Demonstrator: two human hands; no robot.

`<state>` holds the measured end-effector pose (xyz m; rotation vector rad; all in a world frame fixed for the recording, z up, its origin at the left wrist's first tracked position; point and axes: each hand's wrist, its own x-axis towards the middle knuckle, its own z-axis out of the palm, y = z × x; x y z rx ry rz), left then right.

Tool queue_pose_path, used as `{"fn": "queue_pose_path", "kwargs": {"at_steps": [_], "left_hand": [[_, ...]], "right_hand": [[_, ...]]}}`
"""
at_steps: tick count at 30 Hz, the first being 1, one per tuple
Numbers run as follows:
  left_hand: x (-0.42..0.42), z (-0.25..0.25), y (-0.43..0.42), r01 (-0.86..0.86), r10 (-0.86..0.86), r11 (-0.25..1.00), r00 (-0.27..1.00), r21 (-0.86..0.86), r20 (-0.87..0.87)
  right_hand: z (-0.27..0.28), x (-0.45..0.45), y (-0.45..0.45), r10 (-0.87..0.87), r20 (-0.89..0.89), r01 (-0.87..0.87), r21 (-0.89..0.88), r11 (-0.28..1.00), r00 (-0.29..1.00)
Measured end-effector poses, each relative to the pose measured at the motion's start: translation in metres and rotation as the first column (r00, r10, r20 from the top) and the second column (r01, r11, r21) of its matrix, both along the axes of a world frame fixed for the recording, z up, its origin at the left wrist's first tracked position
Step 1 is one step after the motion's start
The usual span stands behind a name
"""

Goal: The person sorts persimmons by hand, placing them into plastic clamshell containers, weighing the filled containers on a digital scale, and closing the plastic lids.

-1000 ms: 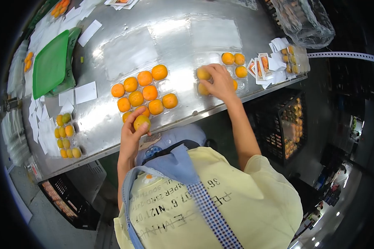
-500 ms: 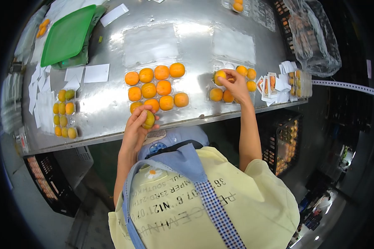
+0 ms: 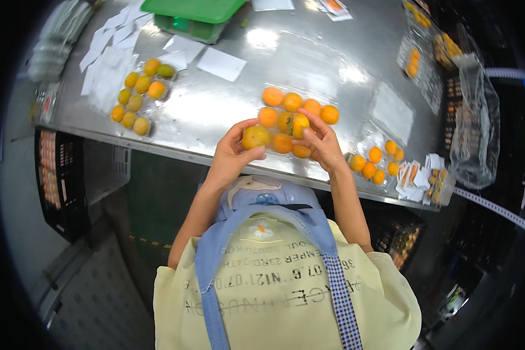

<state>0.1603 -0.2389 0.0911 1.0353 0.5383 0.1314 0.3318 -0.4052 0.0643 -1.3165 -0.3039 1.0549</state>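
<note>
My left hand [image 3: 239, 146] holds a yellow-green fruit [image 3: 256, 137] between thumb and fingers near the table's front edge. Just right of it, my right hand [image 3: 322, 140] grips an orange-yellow fruit [image 3: 299, 125], its leafy stem end facing left. Both are over or beside a clear tray filled with orange fruits [image 3: 292, 102], and they hide part of it. To the right stands another clear tray with several orange fruits [image 3: 374, 154]. Greener fruits [image 3: 135, 103] fill a tray on the left.
The metal table [image 3: 198, 116] carries white cards [image 3: 221, 64], a green lid or tray [image 3: 195, 9] at the back, and printed cards [image 3: 413, 178] at the right. A black crate [image 3: 55, 181] of fruit is below left, another [image 3: 399, 236] below right. Plastic wrap [image 3: 475, 128] hangs at far right.
The view has turned, so the table appears shifted right. My right hand has lifted a fruit from the right-hand tray and brought it beside my left hand, which still holds its fruit.
</note>
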Motion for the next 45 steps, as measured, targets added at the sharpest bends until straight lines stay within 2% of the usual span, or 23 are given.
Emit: {"fn": "queue_pose_path", "kwargs": {"at_steps": [2,3,6,9,12,16,19,23,26,30,33,36,39,42,45], "left_hand": [[-0.016,-0.014,0.013,-0.046,0.036,0.995,0.993,0.086,0.116],[-0.023,-0.015,0.019,-0.08,0.072,0.996,0.987,0.046,0.144],[-0.047,-0.007,0.043,-0.147,0.186,0.954,0.974,-0.263,0.132],[-0.075,-0.013,0.069,-0.18,0.236,0.909,0.966,-0.375,0.108],[-0.102,-0.025,0.089,-0.281,0.305,0.917,0.951,-0.282,0.046],[-0.133,-0.043,0.113,-0.457,0.463,0.884,0.885,-0.1,0.048],[-0.154,-0.047,0.13,-0.558,0.561,0.827,0.827,-0.065,0.035],[-0.172,-0.052,0.152,-0.644,0.643,0.763,0.765,0.041,0.046],[-0.18,-0.056,0.167,-0.628,0.638,0.759,0.77,0.174,-0.005],[-0.184,-0.061,0.177,-0.653,0.665,0.736,0.747,0.18,-0.008],[-0.184,-0.065,0.181,-0.658,0.671,0.729,0.741,0.186,-0.01],[-0.181,-0.07,0.185,-0.659,0.673,0.727,0.74,0.193,-0.008],[-0.179,-0.072,0.19,-0.65,0.665,0.733,0.747,0.2,-0.012],[-0.179,-0.072,0.195,-0.638,0.654,0.742,0.756,0.206,-0.014],[-0.179,-0.073,0.197,-0.632,0.65,0.745,0.76,0.213,-0.017]], "right_hand": [[0.0,-0.01,0.026,0.122,0.003,-0.122,0.022,0.992,0.993],[0.002,-0.016,0.04,0.154,0.004,-0.154,0.001,0.988,0.988],[0.003,-0.034,0.081,0.238,0.027,-0.237,-0.048,0.97,0.971],[-0.001,-0.053,0.12,0.278,0.0,-0.278,-0.048,0.959,0.96],[-0.007,-0.07,0.152,0.327,0.001,-0.326,-0.079,0.942,0.945],[-0.013,-0.088,0.19,0.373,0.049,-0.366,-0.121,0.923,0.926],[-0.013,-0.103,0.223,0.41,0.203,-0.387,-0.146,0.91,0.889],[-0.029,-0.119,0.274,0.4,0.499,-0.36,-0.178,0.916,0.769],[-0.025,-0.132,0.308,0.425,0.631,-0.345,-0.255,0.904,0.649],[-0.032,-0.143,0.334,0.458,0.731,-0.355,-0.307,0.883,0.506],[-0.046,-0.145,0.342,0.347,0.893,-0.366,-0.232,0.901,0.288],[-0.041,-0.145,0.343,0.318,0.941,-0.365,-0.257,0.895,0.117],[-0.049,-0.14,0.344,0.298,0.954,-0.414,-0.267,0.87,0.01],[-0.048,-0.134,0.348,0.27,0.962,-0.463,-0.255,0.849,-0.035],[-0.039,-0.133,0.351,0.338,0.939,-0.456,-0.326,0.828,-0.057]]}}
